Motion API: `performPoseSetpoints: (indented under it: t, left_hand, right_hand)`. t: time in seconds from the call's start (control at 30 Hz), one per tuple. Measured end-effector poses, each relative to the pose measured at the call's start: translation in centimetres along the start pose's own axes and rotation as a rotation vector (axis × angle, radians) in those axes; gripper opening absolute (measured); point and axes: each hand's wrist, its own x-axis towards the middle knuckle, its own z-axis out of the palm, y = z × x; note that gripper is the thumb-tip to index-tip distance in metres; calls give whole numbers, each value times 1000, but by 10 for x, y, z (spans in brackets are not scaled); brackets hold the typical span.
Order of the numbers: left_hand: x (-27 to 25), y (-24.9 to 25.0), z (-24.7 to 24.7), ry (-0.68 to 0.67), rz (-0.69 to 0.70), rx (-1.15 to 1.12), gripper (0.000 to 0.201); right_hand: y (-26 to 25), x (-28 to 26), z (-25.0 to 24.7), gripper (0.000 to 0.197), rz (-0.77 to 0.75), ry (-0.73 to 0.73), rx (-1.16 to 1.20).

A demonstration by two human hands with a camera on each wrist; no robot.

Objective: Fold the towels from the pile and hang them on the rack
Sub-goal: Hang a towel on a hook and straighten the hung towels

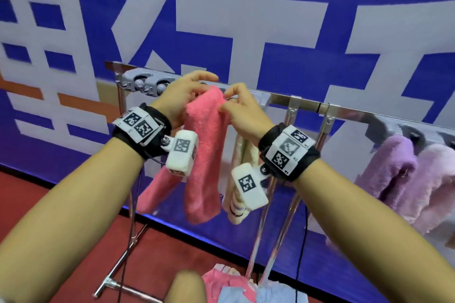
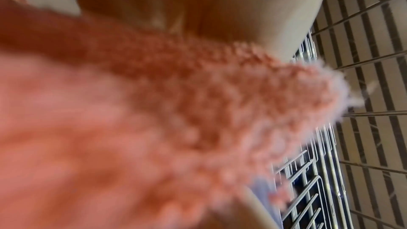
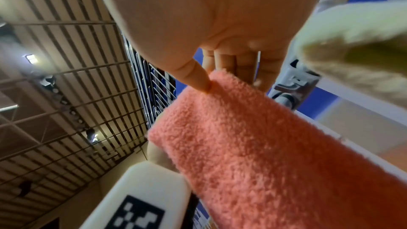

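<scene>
A folded pink towel [image 1: 205, 152] hangs down from the top of the metal rack [image 1: 305, 106], both ends dangling. My left hand [image 1: 189, 92] holds its top fold from the left, fingers curled over it. My right hand [image 1: 234, 103] pinches the towel's upper right edge between thumb and fingers. In the right wrist view the thumb [image 3: 196, 77] presses into the pink towel [image 3: 253, 145] against the fingers behind it. The left wrist view is filled by the blurred pink towel [image 2: 154, 119] under my palm. The pile of towels [image 1: 236, 285] lies on the floor below.
A cream striped towel [image 1: 242, 179] hangs just right of the pink one. Purple and pale pink towels [image 1: 403, 177] hang further right on the rack. Grey clips [image 1: 145, 83] sit at the rack's left end. A blue banner wall stands close behind; the floor is red.
</scene>
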Motion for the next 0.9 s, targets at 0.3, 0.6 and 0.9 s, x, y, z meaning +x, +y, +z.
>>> performPoseSetpoints:
  t: [0.3, 0.6, 0.9]
  left_hand:
    - [47, -17, 9, 48, -8, 51, 25]
    - [81, -19, 33, 0, 51, 381, 29]
    - [73, -54, 15, 16, 131, 469, 28]
  right_hand:
    - [-3, 44, -27, 17, -15, -38, -562]
    - [13, 61, -49, 18, 107, 30, -662]
    - [35, 63, -44, 14, 32, -3, -960]
